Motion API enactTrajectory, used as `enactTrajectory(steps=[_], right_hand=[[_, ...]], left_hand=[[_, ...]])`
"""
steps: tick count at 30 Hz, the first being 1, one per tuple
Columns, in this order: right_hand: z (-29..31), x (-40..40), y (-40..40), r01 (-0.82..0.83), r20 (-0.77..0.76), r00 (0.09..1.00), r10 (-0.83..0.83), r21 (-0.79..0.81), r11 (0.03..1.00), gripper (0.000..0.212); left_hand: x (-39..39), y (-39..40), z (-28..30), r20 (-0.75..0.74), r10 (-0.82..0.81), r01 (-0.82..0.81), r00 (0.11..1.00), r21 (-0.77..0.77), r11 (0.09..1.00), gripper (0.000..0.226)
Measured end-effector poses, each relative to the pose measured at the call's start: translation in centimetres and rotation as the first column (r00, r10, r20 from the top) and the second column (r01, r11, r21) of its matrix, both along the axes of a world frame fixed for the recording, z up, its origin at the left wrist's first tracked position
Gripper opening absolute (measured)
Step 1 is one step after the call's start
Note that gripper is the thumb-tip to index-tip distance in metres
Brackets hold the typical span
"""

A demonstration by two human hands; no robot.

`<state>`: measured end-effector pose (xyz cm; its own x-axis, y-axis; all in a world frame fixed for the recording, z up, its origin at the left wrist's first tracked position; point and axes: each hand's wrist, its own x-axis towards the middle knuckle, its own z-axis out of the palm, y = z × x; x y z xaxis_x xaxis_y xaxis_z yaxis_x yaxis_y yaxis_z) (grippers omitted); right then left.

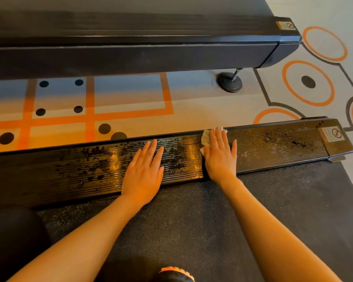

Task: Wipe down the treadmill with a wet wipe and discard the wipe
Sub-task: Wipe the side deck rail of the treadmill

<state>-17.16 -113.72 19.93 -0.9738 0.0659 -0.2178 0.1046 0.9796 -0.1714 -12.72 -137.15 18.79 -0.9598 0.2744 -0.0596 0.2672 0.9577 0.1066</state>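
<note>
The treadmill's black ribbed side rail runs across the middle of the head view, wet and glossy on its left half, speckled with dust toward its right end. My right hand lies flat with straight fingers on a white wet wipe, pressing it onto the rail; only the wipe's left edge and a corner beyond my fingertips show. My left hand rests flat on the wet part of the rail, just left of the right hand, and holds nothing. The dark running belt lies under my forearms.
A second treadmill stands parallel beyond a strip of patterned orange and grey carpet, with its round levelling foot on the floor. A warning sticker marks the rail's right end cap. My knee shows at the bottom edge.
</note>
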Motion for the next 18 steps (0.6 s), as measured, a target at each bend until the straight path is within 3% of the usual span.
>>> enactTrajectory(steps=[6,10,14,18], right_hand=[[-0.6,5.7,-0.5,0.043,-0.087,0.995,-0.051,-0.087,0.995,0.06],[-1.0,7.7,-0.1,0.029,-0.071,0.997,-0.032,-0.042,0.999,0.064],[-0.2,5.0,-0.1,-0.08,-0.025,0.997,0.08,-0.016,0.997,0.059],[0.8,1.1,-2.6,-0.291,0.028,0.956,0.291,-0.016,0.957,0.059]], left_hand=[[0.0,0.0,-0.1,0.0,-0.005,0.005,1.0,0.014,1.0,0.06],[0.0,0.0,0.0,0.012,-0.003,0.003,1.0,0.022,1.0,0.06],[0.0,0.0,-0.1,0.016,-0.002,0.001,1.0,0.04,0.999,0.057],[0.0,0.0,-0.1,0.026,0.002,-0.003,1.0,0.037,0.999,0.059]])
